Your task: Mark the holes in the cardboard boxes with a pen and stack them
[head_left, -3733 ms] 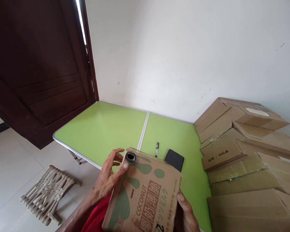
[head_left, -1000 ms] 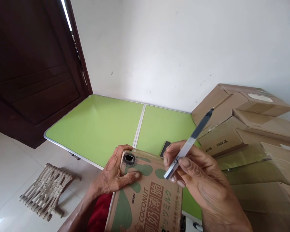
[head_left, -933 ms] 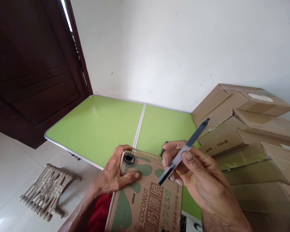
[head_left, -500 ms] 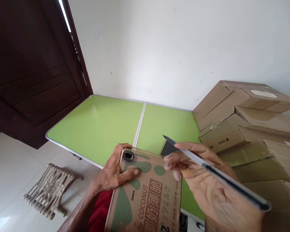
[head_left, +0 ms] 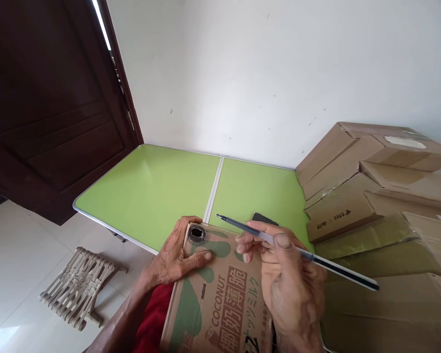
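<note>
My left hand (head_left: 178, 257) grips the upper left edge of a brown cardboard box (head_left: 209, 314) printed with green leaf shapes, "COCONUT" and red characters. Its thumb lies on the box's face and the fingers wrap behind the edge. Near that corner, a small ragged hole (head_left: 197, 234) is ringed with dark scribbled lines. Over the right side of the box, my right hand (head_left: 286, 274) pinches a pen (head_left: 334, 267) between thumb and fingers. The pen's dark tip points left, above the box's top edge and apart from the hole.
A green folding table (head_left: 161, 191) stands against the white wall, with a dark phone-like slab (head_left: 265, 218) on it behind my right hand. Several cardboard boxes (head_left: 397, 191) are stacked at right. A woven stool (head_left: 79, 287) stands on the floor at left, near a dark door (head_left: 59, 108).
My right hand has moved left and turned, with its thumb now over the pen. The pen tip has shifted left, closer to the hole. My left hand keeps its hold on the box.
</note>
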The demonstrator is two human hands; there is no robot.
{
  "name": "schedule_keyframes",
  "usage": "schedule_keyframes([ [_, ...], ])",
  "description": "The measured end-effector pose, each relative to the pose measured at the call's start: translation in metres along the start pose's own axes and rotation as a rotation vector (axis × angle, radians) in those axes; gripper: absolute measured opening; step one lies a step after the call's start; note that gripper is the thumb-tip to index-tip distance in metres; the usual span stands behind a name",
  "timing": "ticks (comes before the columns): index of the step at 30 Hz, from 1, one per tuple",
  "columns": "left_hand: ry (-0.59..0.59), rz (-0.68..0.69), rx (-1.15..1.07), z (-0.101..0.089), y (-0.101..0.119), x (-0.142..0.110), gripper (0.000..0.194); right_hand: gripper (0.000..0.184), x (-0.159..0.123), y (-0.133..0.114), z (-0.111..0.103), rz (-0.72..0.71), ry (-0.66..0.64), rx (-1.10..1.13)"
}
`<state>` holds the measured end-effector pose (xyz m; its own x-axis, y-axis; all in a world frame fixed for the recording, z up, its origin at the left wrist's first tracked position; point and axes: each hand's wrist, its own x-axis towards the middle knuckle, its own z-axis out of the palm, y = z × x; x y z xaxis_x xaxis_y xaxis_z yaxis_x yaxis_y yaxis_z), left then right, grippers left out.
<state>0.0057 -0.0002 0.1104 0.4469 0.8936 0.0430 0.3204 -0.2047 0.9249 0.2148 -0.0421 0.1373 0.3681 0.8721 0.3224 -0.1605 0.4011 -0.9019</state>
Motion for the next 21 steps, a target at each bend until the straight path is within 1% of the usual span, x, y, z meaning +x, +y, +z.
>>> schedule_keyframes([
  [1,0.004,0.004,0.004,0.0003,0.0000,0.0003,0.060,0.031,-0.0014,0.0029,-0.0013,-0.008,-0.010,-0.039],
  [4,0.003,0.022,-0.002,0.0008,-0.0008,0.0010,0.059,0.021,-0.0041,0.0087,-0.0067,-0.029,-0.067,-0.111],
  [7,-0.001,0.030,-0.002,0.0008,-0.0017,0.0014,0.059,0.012,-0.0049,0.0074,-0.0091,-0.072,-0.121,-0.161],
  [12,0.005,0.050,0.005,0.0010,-0.0027,0.0018,0.059,0.010,-0.0049,-0.0007,-0.0068,-0.082,-0.263,-0.266],
  [16,0.008,0.042,0.012,0.0016,-0.0037,0.0023,0.060,0.010,-0.0060,0.0022,-0.0074,-0.113,-0.374,-0.363],
  [21,0.008,0.034,0.004,0.0015,-0.0027,0.0025,0.061,0.010,-0.0054,0.0022,-0.0028,-0.176,-0.395,-0.424],
])
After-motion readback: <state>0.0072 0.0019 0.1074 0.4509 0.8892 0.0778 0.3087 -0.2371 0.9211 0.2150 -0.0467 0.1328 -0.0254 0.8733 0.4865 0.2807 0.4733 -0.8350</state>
